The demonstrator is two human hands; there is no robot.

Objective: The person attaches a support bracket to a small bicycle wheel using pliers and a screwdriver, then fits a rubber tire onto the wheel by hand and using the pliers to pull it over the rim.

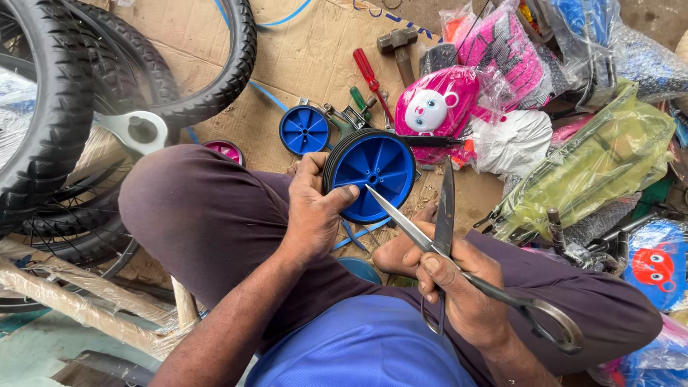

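Left hand (pixel 313 208): forearm reached forward over the bent knee, palm down, fingers curled closed in a grip, thumb pressed forward. Right hand (pixel 459 283): lower and nearer the body, wrist bent, fingers wrapped tight around what it held, knuckles up. Both forearms bare; hands sat near each other, not touching.

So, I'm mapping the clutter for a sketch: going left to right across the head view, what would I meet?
Tyres → small blue wheel → big blue wheel in left hand → scissors in right hand → yellow-green bag.
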